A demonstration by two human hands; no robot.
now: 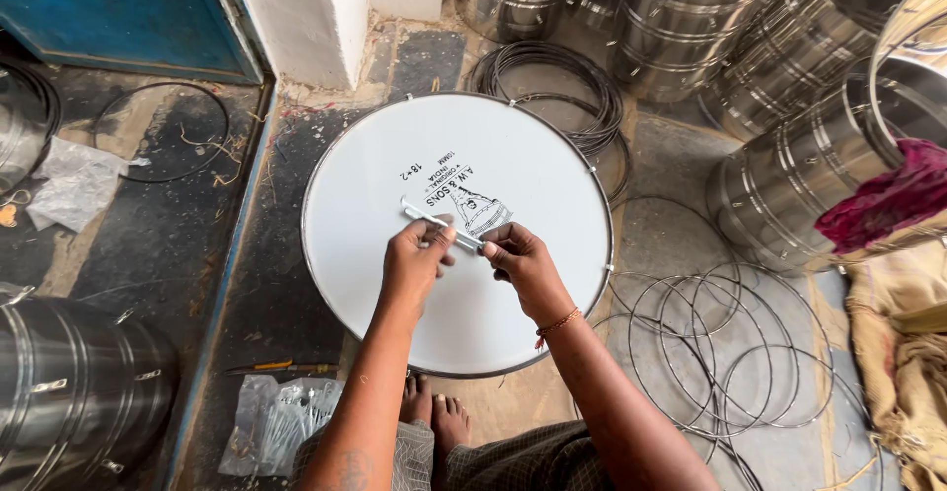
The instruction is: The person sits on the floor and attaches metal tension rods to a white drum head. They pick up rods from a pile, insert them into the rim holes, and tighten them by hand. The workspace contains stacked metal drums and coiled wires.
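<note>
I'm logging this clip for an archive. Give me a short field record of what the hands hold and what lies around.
left hand: grips one end of a thin metal rod
right hand: pinches the rod's other end
beneath hands: round white drumhead with metal rim
floor right: loose wire hoops
behind: steel drum shells

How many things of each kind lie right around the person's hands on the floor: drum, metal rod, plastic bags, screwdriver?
White-headed drum: 1
Metal rod, held by left hand and right hand: 1
Clear plastic bags: 2
Screwdriver: 1
Total: 5
</note>
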